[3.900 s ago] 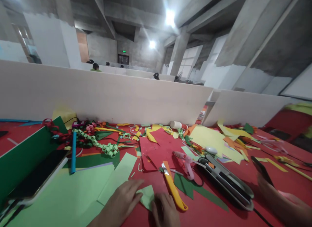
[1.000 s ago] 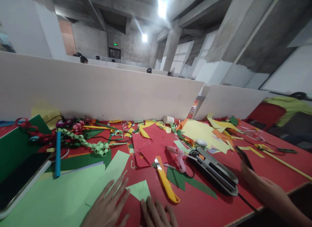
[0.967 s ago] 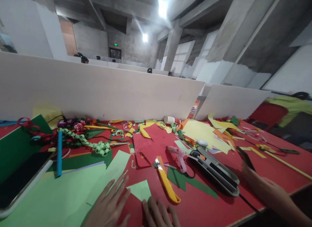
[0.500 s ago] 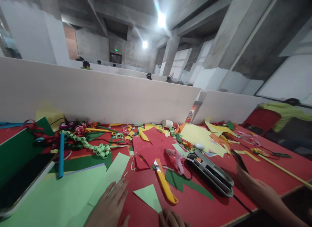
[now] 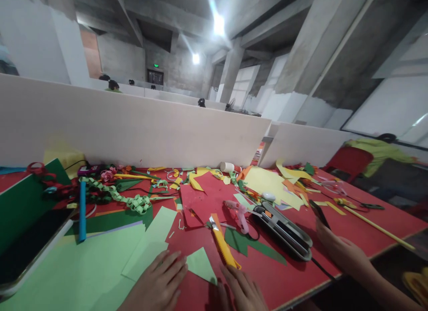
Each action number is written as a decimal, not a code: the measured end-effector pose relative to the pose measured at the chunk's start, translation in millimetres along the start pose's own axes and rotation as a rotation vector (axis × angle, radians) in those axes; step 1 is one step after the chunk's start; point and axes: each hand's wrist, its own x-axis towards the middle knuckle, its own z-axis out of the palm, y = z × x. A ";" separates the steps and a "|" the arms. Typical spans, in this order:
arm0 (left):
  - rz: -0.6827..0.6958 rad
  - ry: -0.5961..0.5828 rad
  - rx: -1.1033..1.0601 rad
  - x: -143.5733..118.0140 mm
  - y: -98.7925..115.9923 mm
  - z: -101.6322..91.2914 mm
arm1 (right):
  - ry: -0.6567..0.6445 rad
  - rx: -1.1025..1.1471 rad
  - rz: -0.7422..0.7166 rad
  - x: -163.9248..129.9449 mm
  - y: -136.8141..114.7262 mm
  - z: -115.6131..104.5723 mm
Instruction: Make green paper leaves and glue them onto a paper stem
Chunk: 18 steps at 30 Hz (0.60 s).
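Observation:
My left hand lies over the table with its fingers stretched out, at the edge of a pale green paper sheet and beside a small light green paper piece. My right hand is open, fingers extended, its fingertips at the handle end of a yellow box cutter. Whether they touch the handle I cannot tell. The cutter's blade end points away from me, near red paper. Dark green paper scraps lie right of the cutter.
A pink glue gun and an open grey case-like device lie to the right. Another person's hand holds a dark phone. Left are a blue paper tube, a green paper chain and a tablet-like screen.
My right hand has moved forward to the box cutter's handle end. My left hand has shifted right, toward the small green paper piece. The view has shifted slightly.

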 end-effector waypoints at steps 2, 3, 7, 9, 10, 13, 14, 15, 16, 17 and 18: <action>-0.002 0.018 0.006 -0.7 0.5 2.5 | -0.015 0.079 0.138 24.9 -12.7 11.1; -0.003 0.029 0.005 -1.7 0.5 5.1 | -0.039 0.130 0.205 35.9 -20.1 17.9; -0.053 0.072 -0.034 -7.8 0.7 20.0 | -0.180 0.288 0.453 60.5 -42.9 40.1; -0.102 0.077 -0.075 -10.4 1.0 25.3 | -0.219 0.329 0.490 63.8 -47.8 44.1; -0.130 0.071 -0.096 -11.3 1.1 26.4 | -0.237 0.345 0.493 64.7 -49.1 44.3; -0.231 0.027 -0.161 -12.1 0.2 24.1 | -0.302 0.384 0.538 67.2 -51.0 41.2; -0.256 0.007 -0.185 -11.7 -0.4 22.3 | -0.320 0.391 0.561 68.2 -51.2 39.6; -0.274 -0.009 -0.210 -11.1 -1.0 20.3 | -0.337 0.398 0.582 69.4 -51.2 38.0; -0.286 -0.026 -0.236 -10.3 -1.6 18.6 | -0.352 0.408 0.598 70.7 -50.8 36.4; -0.296 -0.047 -0.263 -9.3 -2.0 17.1 | -0.368 0.423 0.604 72.1 -50.1 35.1; -0.307 -0.067 -0.290 -8.2 -2.4 15.9 | -0.385 0.444 0.601 73.6 -49.0 34.0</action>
